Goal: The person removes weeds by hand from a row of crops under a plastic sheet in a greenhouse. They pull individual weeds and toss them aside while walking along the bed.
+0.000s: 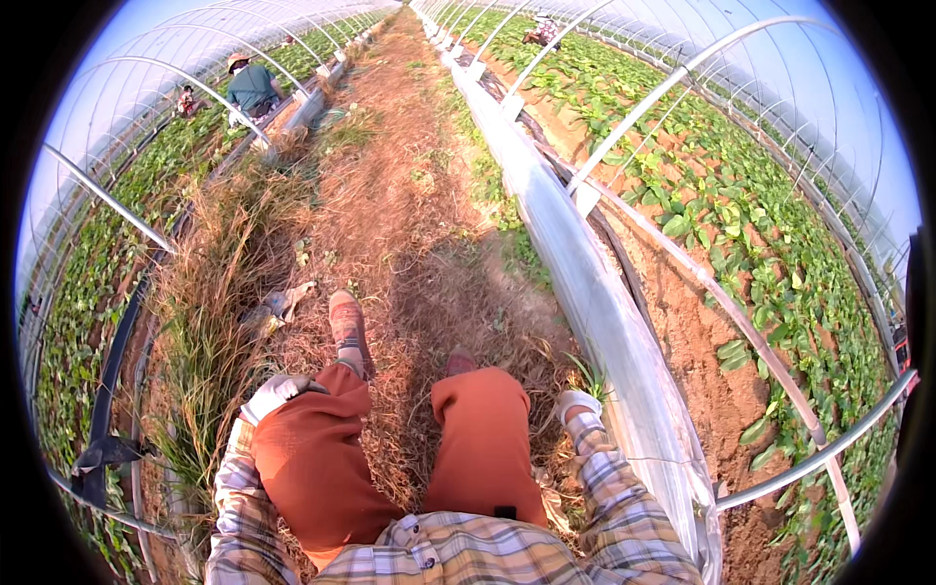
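Note:
My left hand (pixel 274 396), in a pale glove with a darker palm side, rests near my left knee against the orange trousers (pixel 314 453). No object shows in it, and its fingers are partly curled. On the other side, my right hand (pixel 578 402) hangs low beside my right leg. Its white glove cuff shows, but the fingers are mostly hidden. Close to it are a tuft of green grass (pixel 589 376) and a long roll of clear plastic sheeting (pixel 585 270). My shoe (pixel 345 314) stands forward on the dry grass path (pixel 387 183).
Metal hoops (pixel 643 110) arch over leafy crop rows (pixel 731 219) on both sides. A person in a hat (pixel 252 88) crouches at the left; other people are farther off. Tall dry grass (pixel 212 292) and crumpled plastic scraps (pixel 281 306) edge the path's left side.

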Motion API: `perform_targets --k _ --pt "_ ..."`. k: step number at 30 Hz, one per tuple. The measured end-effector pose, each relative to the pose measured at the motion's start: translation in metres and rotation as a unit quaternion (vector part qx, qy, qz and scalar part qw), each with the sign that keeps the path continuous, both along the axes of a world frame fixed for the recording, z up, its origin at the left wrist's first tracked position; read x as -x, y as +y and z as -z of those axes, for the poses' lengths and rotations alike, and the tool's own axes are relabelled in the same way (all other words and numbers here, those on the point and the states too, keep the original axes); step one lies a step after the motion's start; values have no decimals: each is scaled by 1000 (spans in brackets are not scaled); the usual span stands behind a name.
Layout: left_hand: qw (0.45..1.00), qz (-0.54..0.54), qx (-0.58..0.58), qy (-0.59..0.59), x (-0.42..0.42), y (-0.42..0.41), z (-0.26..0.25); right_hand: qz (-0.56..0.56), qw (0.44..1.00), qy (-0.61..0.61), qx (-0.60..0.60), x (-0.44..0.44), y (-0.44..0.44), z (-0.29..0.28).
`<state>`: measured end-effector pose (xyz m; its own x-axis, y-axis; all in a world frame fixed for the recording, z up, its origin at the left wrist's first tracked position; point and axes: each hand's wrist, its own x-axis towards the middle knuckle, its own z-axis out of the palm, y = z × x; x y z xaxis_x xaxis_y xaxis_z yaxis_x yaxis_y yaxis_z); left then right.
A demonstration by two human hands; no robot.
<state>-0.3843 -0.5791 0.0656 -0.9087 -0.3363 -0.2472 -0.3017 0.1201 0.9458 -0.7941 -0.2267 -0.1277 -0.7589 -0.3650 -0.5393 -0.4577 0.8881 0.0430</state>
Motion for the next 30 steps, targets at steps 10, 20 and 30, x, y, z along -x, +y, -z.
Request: perform_targets --k 10,20,30 --pt "970 4 241 -43 100 9 52 -20 999 -32 -39 0 -4 -104" --pt "920 -131 254 -266 20 -130 353 -45 989 -72 -122 -11 -48 -41" --pt "942 -111 64 -310 49 -118 421 -53 981 -88 -162 -2 -82 -37"
